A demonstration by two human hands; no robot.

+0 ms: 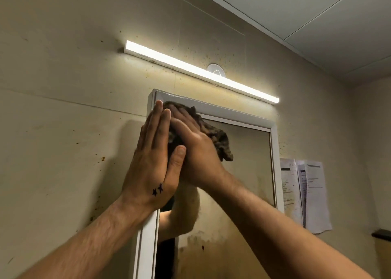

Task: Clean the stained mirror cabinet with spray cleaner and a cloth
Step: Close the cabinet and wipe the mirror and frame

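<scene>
The mirror cabinet (273, 143) has a white frame and hangs on a beige wall; its glass is smeared brown lower down. A dark, dirty cloth (220, 139) lies against the mirror's upper left corner. My right hand (194, 149) presses flat on the cloth, fingers pointing up and left. My left hand (152, 158) has straight fingers laid against the cabinet's left edge beside the cloth, thumb touching my right hand. No spray cleaner is in view.
A lit white tube lamp (201, 71) runs along the wall just above the cabinet. Printed papers (304, 194) are stuck to the wall right of the mirror. A dark shelf edge (380, 235) juts out at the far right. The wall is speckled with brown stains.
</scene>
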